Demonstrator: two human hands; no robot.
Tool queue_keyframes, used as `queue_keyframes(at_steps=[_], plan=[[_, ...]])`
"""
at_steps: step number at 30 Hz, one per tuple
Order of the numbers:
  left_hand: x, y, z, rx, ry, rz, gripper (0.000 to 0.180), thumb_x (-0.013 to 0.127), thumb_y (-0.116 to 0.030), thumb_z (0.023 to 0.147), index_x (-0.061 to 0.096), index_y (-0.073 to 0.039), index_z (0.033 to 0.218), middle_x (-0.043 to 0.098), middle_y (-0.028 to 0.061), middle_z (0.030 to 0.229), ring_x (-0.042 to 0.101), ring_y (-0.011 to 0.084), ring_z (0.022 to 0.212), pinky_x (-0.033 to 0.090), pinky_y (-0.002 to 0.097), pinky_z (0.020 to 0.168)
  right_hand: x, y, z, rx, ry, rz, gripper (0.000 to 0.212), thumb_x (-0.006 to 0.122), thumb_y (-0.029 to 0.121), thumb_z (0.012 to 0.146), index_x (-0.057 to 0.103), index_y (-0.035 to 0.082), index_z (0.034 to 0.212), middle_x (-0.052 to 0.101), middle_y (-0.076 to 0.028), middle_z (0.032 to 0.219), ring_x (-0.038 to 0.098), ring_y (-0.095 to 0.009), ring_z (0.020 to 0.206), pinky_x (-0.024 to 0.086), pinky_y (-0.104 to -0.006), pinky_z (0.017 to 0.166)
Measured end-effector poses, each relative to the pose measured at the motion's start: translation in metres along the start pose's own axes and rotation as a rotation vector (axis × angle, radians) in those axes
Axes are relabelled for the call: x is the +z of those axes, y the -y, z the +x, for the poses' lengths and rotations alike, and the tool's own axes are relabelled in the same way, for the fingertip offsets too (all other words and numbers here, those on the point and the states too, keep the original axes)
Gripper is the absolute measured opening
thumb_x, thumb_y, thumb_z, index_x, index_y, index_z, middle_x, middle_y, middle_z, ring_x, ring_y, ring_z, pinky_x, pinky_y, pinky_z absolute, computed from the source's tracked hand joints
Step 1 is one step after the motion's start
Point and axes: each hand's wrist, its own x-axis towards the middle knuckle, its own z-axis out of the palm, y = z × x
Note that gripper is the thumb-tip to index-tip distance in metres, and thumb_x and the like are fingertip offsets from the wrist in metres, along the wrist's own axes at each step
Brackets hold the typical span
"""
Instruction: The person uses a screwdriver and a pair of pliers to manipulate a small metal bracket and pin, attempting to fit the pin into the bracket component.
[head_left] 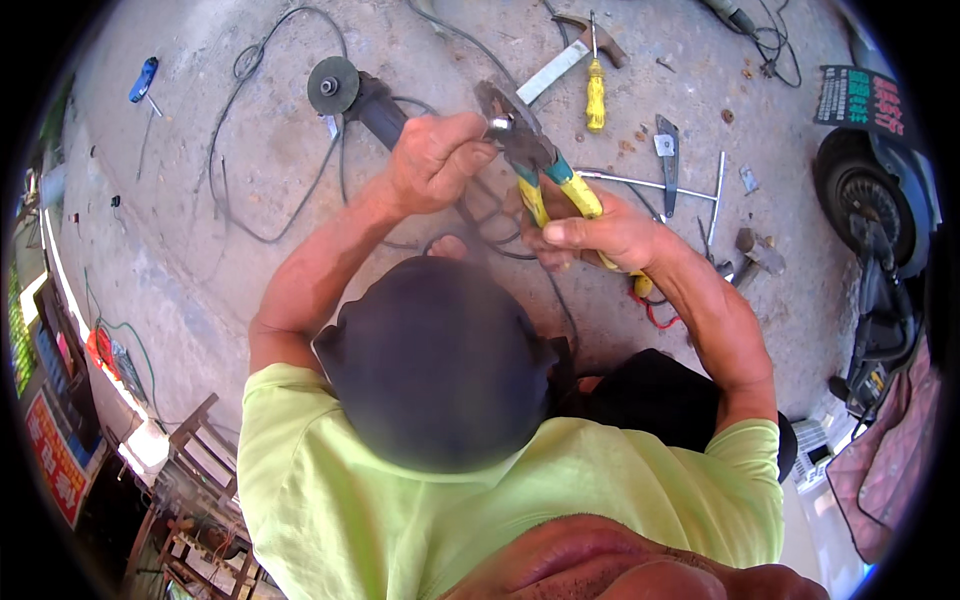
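Observation:
My left hand [437, 163] is closed in a pinch on a small shiny metal cylinder [500, 124], whose lower end is hidden by the fingers. My right hand [605, 238] wraps round the yellow-and-green handles of a pair of pliers [545, 155]. The dark jaws point up and away, right beside the metal cylinder; whether they grip it I cannot tell. Beyond my left hand an angle grinder [375, 110] with a round dark disc lies on the floor. A T-shaped metal wrench [690, 190] rests to the right of the pliers.
A hammer [560, 68] and a yellow screwdriver [596, 95] lie at the far side. Far left is a blue screwdriver [146, 80]. Cables [235, 225] loop over the concrete floor. A scooter [870, 200] stands at the right, a wooden frame [200, 430] at the lower left.

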Motion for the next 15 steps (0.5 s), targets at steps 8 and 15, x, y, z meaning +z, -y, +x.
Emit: queue_keyframes(at_steps=[8, 15], plan=[[-0.066, -0.023, 0.028, -0.065, 0.305, 0.080, 0.036, 0.057, -0.033, 0.106, 0.062, -0.004, 0.086, 0.056, 0.0094, 0.065, 0.059, 0.0265, 0.059, 0.046, 0.0384, 0.055, -0.006, -0.014, 0.004, -0.070, -0.104, -0.067, 0.058, 0.073, 0.027, 0.094, 0.046, 0.005, 0.141, 0.051, -0.004, 0.094, 0.047, -0.014, 0.079, 0.042, -0.0310, 0.072], [0.000, -0.023, -0.010, -0.583, 0.043, -0.518, 0.048, 0.047, -0.044, 0.110, 0.062, -0.004, 0.088, 0.054, 0.0000, 0.064, 0.051, 0.0086, 0.056, 0.040, 0.0260, 0.051, -0.010, -0.010, 0.012, -0.158, -0.256, -0.247, 0.055, 0.070, 0.035, 0.098, 0.053, 0.007, 0.143, 0.059, -0.001, 0.104, 0.055, -0.011, 0.090, 0.048, -0.0297, 0.076]])
